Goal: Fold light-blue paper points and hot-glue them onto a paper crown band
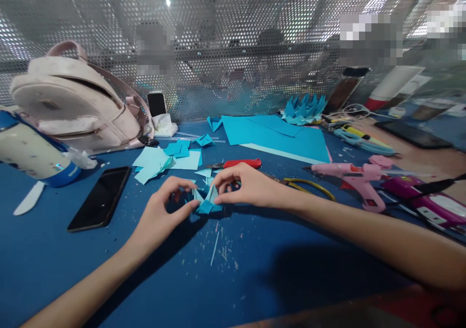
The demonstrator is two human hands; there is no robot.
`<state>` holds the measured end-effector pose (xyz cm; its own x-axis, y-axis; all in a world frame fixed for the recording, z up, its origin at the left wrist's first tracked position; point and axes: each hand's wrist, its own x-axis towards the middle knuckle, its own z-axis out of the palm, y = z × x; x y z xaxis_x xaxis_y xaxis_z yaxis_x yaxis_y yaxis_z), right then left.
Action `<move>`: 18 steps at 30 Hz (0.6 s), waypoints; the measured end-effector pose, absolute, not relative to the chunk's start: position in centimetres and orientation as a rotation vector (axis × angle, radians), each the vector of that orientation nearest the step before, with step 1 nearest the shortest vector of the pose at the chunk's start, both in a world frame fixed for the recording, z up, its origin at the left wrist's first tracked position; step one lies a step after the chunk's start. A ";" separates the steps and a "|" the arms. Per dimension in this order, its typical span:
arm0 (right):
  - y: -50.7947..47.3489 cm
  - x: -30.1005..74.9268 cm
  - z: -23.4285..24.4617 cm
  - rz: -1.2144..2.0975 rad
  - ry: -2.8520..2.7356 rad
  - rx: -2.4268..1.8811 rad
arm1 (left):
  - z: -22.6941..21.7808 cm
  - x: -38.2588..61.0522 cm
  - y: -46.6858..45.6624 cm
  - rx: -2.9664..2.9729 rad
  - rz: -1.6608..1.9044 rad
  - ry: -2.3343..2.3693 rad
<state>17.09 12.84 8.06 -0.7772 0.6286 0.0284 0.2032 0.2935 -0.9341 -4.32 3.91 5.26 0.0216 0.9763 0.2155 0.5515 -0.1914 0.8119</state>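
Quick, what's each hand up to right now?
Left hand: curled, its fingertips holding one side of the small folded blue paper.
Right hand: curled too, its fingertips holding the other side of that paper.

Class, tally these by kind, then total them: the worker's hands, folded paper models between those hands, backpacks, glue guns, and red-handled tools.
Hands, left hand and right hand: 2
Folded paper model between them: 1
Backpack: 1
Glue gun: 1
Red-handled tool: 1
Total: 6
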 end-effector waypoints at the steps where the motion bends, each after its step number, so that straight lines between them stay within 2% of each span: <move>1: 12.9 17.0 8.1 1.539 -2.089 -0.797 | 5.4 -4.4 3.8 1.790 1.169 1.619; 6: 13.2 16.8 7.9 1.858 -1.528 -0.916 | 6.2 -4.4 2.9 1.873 1.659 1.632; 12: 12.6 16.3 6.5 2.161 -0.845 -0.748 | 5.9 -2.5 1.7 1.838 1.505 1.433; 18: 10.8 15.6 5.9 2.190 -0.729 -0.692 | 6.3 -0.9 2.7 1.543 1.469 1.469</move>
<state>15.58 10.82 5.94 -0.5999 0.7590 -0.2530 -0.4560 -0.5842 -0.6714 -0.88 2.75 6.30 -0.1928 0.9249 0.3276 0.3274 -0.2541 0.9101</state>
